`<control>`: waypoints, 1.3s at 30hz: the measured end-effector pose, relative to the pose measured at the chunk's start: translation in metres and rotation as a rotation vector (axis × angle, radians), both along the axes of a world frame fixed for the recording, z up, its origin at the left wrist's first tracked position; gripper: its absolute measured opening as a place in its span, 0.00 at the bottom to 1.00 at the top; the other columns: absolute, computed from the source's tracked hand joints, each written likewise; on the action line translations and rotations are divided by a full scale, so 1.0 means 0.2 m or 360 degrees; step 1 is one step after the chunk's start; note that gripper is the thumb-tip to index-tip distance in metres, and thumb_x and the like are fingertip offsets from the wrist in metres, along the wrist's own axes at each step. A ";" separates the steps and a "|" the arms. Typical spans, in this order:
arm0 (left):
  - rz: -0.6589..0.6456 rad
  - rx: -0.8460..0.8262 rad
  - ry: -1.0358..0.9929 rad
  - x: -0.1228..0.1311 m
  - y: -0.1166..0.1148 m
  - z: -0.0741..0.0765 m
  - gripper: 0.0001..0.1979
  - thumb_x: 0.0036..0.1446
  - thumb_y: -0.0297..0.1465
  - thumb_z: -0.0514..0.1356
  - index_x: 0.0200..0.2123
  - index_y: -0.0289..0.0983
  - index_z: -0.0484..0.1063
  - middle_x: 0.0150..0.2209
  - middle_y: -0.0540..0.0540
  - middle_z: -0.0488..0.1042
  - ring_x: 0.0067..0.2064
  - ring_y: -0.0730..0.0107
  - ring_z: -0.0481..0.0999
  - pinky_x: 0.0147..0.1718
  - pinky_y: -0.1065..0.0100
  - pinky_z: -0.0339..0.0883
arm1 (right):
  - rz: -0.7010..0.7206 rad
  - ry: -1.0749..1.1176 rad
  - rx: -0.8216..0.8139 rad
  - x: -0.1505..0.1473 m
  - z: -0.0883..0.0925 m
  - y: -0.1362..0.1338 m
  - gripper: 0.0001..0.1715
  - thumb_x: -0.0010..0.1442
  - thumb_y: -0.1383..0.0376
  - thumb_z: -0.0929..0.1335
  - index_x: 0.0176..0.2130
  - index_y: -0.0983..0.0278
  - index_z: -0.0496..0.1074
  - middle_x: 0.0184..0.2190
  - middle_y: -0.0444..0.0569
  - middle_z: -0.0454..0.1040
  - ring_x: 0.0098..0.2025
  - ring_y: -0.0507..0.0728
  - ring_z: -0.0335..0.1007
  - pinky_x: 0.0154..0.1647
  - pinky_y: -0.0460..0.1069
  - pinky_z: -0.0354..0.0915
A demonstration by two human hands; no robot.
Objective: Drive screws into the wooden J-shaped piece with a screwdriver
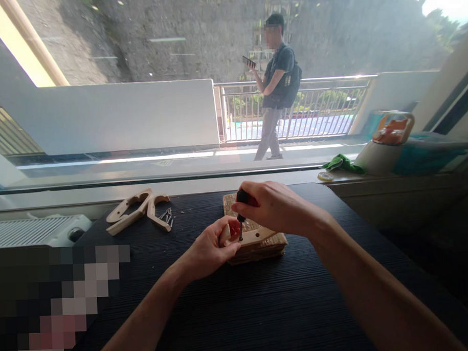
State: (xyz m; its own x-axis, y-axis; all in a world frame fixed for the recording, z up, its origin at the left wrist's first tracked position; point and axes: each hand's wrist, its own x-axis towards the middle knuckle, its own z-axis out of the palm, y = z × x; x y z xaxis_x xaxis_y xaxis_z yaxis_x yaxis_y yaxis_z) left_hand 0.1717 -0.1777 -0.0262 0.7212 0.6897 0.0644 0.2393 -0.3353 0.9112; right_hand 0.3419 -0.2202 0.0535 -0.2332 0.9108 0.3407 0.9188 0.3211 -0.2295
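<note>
My right hand point(275, 207) is closed round the red and black handle of a screwdriver point(242, 212), held upright with its tip down on a pale wooden piece point(259, 236). That piece lies on a stack of cardboard point(273, 248) on the black ribbed table point(269, 307). My left hand point(209, 250) is closed on the left end of the wooden piece, next to a small red part. Both forearms reach in from the bottom of the view.
More curved wooden pieces point(137, 209) lie at the table's back left, with several loose screws point(167, 215) beside them. A window runs behind the table; a person point(275, 87) with a phone walks outside. A green cloth point(343, 164) and a tape roll point(325, 176) rest on the right ledge.
</note>
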 end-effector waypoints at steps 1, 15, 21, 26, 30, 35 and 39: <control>-0.0004 0.0004 0.0001 0.00 0.00 0.00 0.14 0.49 0.28 0.58 0.41 0.36 0.64 0.31 0.53 0.67 0.31 0.77 0.65 0.33 0.75 0.60 | 0.0004 0.0013 0.0007 -0.01 0.00 0.00 0.14 0.59 0.54 0.61 0.33 0.63 0.65 0.21 0.41 0.67 0.22 0.48 0.56 0.23 0.45 0.45; 0.0008 0.0014 -0.0016 0.00 0.00 -0.01 0.15 0.48 0.28 0.58 0.41 0.37 0.65 0.33 0.52 0.68 0.33 0.75 0.66 0.35 0.74 0.62 | -0.0010 -0.0029 0.0029 0.00 0.03 -0.03 0.14 0.59 0.55 0.61 0.37 0.62 0.67 0.23 0.43 0.69 0.23 0.49 0.59 0.24 0.46 0.45; 0.0019 0.0011 -0.0008 -0.01 0.01 -0.04 0.10 0.50 0.30 0.58 0.38 0.37 0.65 0.27 0.56 0.63 0.28 0.78 0.62 0.29 0.76 0.60 | 0.0201 -0.0049 -0.0009 -0.04 0.05 -0.07 0.11 0.59 0.60 0.61 0.41 0.59 0.68 0.23 0.41 0.69 0.23 0.49 0.58 0.24 0.46 0.45; 0.0009 0.0036 -0.0002 0.00 0.00 0.00 0.13 0.49 0.28 0.58 0.41 0.37 0.64 0.31 0.54 0.65 0.30 0.77 0.64 0.32 0.76 0.61 | 0.0061 0.0014 -0.0043 0.01 0.04 -0.03 0.15 0.60 0.56 0.61 0.37 0.63 0.69 0.24 0.44 0.70 0.24 0.49 0.59 0.25 0.46 0.47; 0.0008 0.0022 0.0017 0.00 0.00 0.01 0.14 0.48 0.28 0.58 0.41 0.37 0.64 0.31 0.54 0.65 0.30 0.77 0.64 0.32 0.76 0.61 | -0.0033 -0.0005 -0.0038 0.03 0.03 -0.02 0.18 0.59 0.53 0.61 0.36 0.63 0.69 0.24 0.45 0.70 0.24 0.50 0.59 0.25 0.46 0.47; 0.0019 0.0023 0.0008 0.00 0.00 -0.01 0.13 0.49 0.29 0.58 0.41 0.37 0.65 0.30 0.54 0.67 0.30 0.76 0.65 0.31 0.75 0.62 | 0.0142 0.0022 -0.0055 0.00 0.05 -0.06 0.12 0.59 0.58 0.61 0.39 0.60 0.69 0.22 0.41 0.68 0.23 0.49 0.57 0.25 0.46 0.46; 0.0057 0.0040 0.0025 0.00 0.00 -0.01 0.15 0.48 0.30 0.58 0.42 0.37 0.64 0.28 0.54 0.66 0.29 0.77 0.64 0.29 0.76 0.62 | 0.0184 0.0028 -0.0092 0.00 0.05 -0.05 0.13 0.59 0.58 0.61 0.33 0.63 0.70 0.20 0.41 0.66 0.22 0.48 0.53 0.24 0.46 0.45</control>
State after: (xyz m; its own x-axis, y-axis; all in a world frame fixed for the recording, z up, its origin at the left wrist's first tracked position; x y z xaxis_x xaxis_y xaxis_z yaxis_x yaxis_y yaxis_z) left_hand 0.1709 -0.1783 -0.0278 0.6970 0.7136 0.0708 0.2659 -0.3489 0.8986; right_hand 0.3409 -0.2301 0.0633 -0.3321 0.8965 0.2933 0.8721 0.4103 -0.2666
